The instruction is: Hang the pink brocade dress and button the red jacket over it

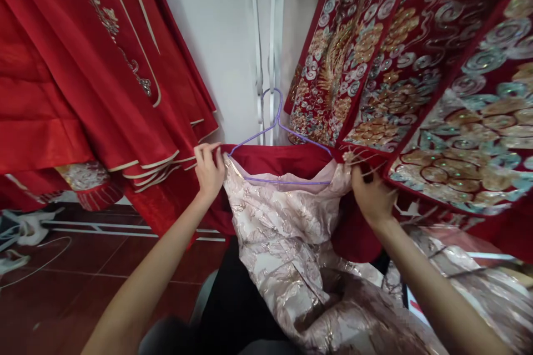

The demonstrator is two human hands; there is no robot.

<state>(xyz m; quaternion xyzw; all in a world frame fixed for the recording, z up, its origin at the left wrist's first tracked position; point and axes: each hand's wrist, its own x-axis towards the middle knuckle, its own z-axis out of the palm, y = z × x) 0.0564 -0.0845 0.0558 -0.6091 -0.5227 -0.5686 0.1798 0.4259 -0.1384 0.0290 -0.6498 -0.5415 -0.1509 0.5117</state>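
Observation:
My left hand (209,169) pinches the left top edge of a dark red garment (283,160) with a pale pink brocade lining (278,233). My right hand (370,194) grips the garment's right top edge, fingers curled into the cloth. A thin purple wire hanger (278,122) sits inside the garment's top, its hook pointing up against the white wall. The pink lining falls down between my arms.
Red robes with cream trim (104,66) hang on the left. Heavily embroidered red panels (416,66) hang on the right, close to my right hand. A white wall (225,39) stands behind. Dark red floor tiles (83,272) lie below, with white cords at the left.

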